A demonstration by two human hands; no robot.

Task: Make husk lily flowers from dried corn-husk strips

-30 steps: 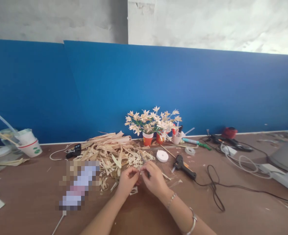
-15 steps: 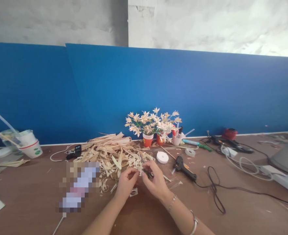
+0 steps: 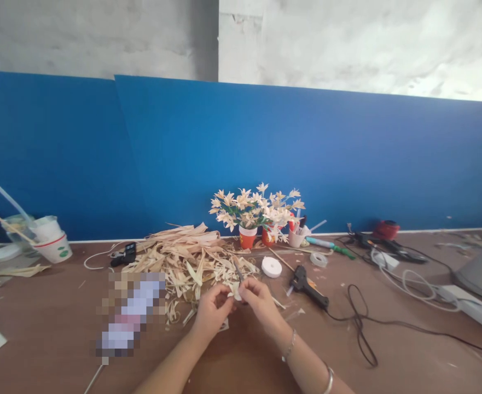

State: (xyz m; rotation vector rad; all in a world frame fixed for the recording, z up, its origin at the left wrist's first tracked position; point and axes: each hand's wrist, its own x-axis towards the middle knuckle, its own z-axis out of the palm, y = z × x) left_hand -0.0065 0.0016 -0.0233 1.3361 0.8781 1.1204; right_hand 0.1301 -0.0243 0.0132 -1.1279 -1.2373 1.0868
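My left hand (image 3: 214, 309) pinches a small pale piece of husk (image 3: 235, 291) between thumb and fingertips, in front of the husk pile. Close at its right, my right hand (image 3: 261, 303) is closed on a thin dark tool (image 3: 238, 271), perhaps scissors, whose pointed end sticks up toward the pile. The fingertips of both hands nearly meet at the pale piece. Behind them lies a heap of dry husk strips (image 3: 183, 246). Pale flowers (image 3: 244, 202) stand in a red cup (image 3: 248, 238) beyond the hands.
A white tape roll (image 3: 272, 267) and a black glue gun (image 3: 309, 287) with a looping cable lie to the right. Further right are cords and a white power strip (image 3: 478, 314). At left are a blurred phone-like object (image 3: 132, 317) and a white cup (image 3: 55, 249).
The pale piece now shows between my fingertips. My right hand has turned and its fingers have closed up; the dark tool now points up away from me.
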